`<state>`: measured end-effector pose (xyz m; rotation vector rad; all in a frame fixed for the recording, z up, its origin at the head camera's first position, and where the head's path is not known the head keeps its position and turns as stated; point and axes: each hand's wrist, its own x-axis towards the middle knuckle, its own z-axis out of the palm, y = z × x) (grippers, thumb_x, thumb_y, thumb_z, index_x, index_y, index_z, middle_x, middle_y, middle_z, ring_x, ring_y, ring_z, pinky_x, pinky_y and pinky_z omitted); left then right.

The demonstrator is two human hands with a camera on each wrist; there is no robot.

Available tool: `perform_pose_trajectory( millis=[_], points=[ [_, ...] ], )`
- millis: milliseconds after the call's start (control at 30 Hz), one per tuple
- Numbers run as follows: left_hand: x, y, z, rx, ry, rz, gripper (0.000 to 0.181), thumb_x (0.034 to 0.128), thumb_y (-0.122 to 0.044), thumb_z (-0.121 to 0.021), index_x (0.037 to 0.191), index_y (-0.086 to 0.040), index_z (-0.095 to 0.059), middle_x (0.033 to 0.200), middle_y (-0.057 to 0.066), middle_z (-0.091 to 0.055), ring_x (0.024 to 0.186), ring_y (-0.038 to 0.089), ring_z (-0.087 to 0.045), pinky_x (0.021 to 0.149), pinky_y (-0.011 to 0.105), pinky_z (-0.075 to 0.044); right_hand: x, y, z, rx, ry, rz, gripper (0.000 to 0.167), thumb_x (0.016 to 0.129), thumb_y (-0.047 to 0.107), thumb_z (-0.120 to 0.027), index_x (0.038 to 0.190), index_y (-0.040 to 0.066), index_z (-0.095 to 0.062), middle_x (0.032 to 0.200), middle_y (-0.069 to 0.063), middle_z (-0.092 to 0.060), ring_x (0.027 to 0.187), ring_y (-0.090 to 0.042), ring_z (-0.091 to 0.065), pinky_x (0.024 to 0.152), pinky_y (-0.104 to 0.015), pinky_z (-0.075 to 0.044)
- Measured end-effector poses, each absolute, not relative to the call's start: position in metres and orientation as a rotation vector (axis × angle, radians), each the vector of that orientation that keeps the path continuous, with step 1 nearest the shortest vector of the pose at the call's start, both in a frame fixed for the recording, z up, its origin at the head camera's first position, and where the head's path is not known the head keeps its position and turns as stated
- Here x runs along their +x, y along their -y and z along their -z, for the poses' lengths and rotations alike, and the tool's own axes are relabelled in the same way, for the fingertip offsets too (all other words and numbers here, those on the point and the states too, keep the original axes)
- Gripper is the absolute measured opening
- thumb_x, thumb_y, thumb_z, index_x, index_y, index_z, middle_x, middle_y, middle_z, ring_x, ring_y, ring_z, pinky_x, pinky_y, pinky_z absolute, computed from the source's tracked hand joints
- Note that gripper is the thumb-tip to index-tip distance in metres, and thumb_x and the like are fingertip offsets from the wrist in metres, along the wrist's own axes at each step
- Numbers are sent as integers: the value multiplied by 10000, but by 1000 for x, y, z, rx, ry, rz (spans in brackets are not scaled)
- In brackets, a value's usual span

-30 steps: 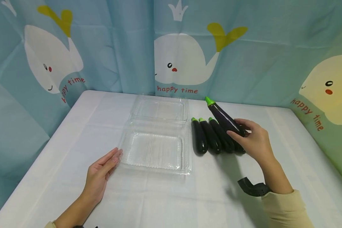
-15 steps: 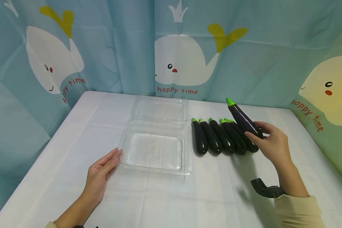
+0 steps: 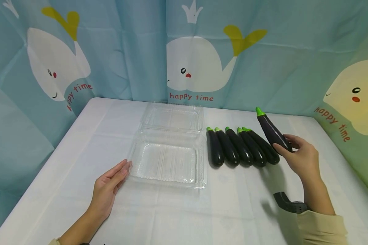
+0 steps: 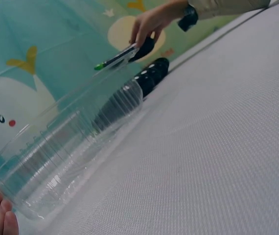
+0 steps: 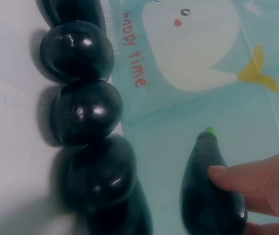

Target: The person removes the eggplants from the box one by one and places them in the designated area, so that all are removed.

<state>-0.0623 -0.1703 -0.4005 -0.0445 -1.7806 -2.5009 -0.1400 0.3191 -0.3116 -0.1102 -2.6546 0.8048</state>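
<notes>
My right hand point(image 3: 303, 158) grips a dark eggplant point(image 3: 273, 132) by its thick lower end, thumb on one side and fingers on the other. Its green stem points up and to the left, and it hangs above the table. To its left lie several more eggplants point(image 3: 230, 149), side by side with green ends toward the back. In the right wrist view their round ends point(image 5: 88, 112) form a row beside the held eggplant point(image 5: 208, 191). My left hand point(image 3: 107, 190) touches the left edge of a clear plastic clamshell box point(image 3: 167, 183), its fingers fairly straight.
The box's lid point(image 3: 171, 117) lies folded back behind the base, toward the curtain point(image 3: 135, 51) printed with whales. A white cloth point(image 3: 178, 217) covers the table. A black wrist device point(image 3: 289, 204) sits on the right forearm.
My right hand has moved to the right with the eggplant, away from the row, so more eggplants show. My left hand and the box have stayed in place.
</notes>
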Motion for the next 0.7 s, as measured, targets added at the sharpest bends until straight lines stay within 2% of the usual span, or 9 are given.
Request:
perform_pose_trajectory(
  millis=[167, 333, 700],
  points=[
    [-63, 170, 401, -45, 1766, 2510, 459, 942, -31, -501, 1313, 177, -329, 1207, 16, -589, 1134, 111, -523, 925, 213, -406, -144, -324, 318, -138, 2662, -779, 522, 840, 286, -665, 1225, -46, -548, 1065, -281, -591, 870, -203, -495, 579, -214, -362],
    [-62, 170, 401, -35, 1762, 2513, 469, 942, -41, -505, 1312, 181, -322, 1206, 17, -590, 1133, 114, -524, 924, 216, -407, -148, -330, 323, -187, 2660, -755, 519, 852, 269, -649, 1230, -67, -534, 1061, -302, -581, 909, -325, -486, 579, -260, -339],
    [-63, 172, 404, -14, 1796, 2507, 490, 940, -68, -520, 1322, 167, -322, 1215, 8, -586, 1144, 112, -516, 935, 226, -398, -154, -339, 343, -266, 2685, -742, 511, 878, 228, -616, 1244, -106, -489, 1080, -322, -545, 892, -355, -497, 569, -274, -339]
  ],
)
